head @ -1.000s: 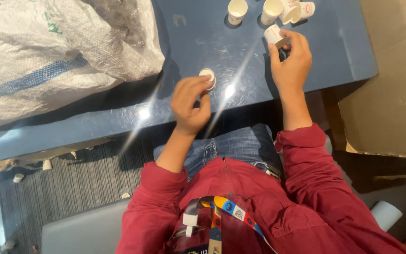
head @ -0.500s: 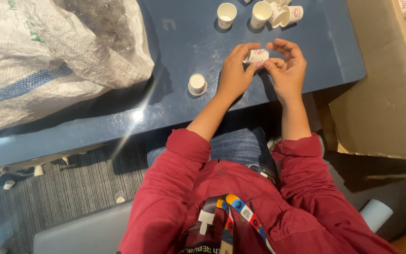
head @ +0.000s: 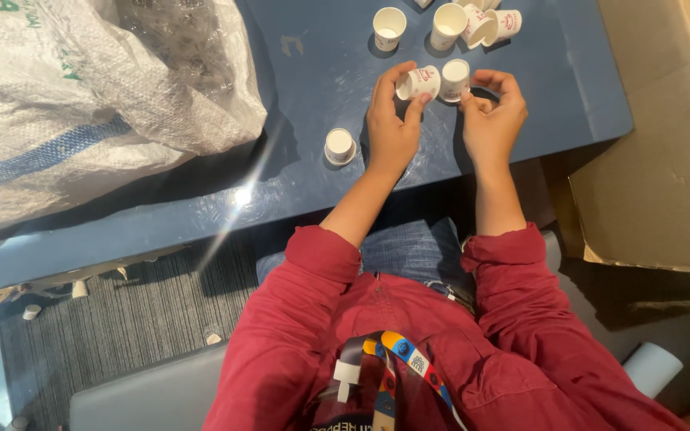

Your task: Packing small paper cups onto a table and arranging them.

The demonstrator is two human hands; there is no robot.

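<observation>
My left hand (head: 391,128) holds a small white paper cup (head: 418,82) tipped on its side above the blue table (head: 313,72). My right hand (head: 492,120) grips a second small white cup (head: 454,80) right beside it, the two cups nearly touching. Both forearms reach out of rolled red sleeves. A lone small cup (head: 339,146) stands on the table to the left of my left hand.
Several more small cups (head: 449,24) stand or lie at the table's far edge. A large white woven sack (head: 81,96) covers the table's left part. A cardboard box (head: 664,152) sits at the right. Small cups lie on the grey carpet (head: 121,319).
My left hand left the lone cup and came over to my right hand. The single piece held between them is now two separate cups, one in each hand.
</observation>
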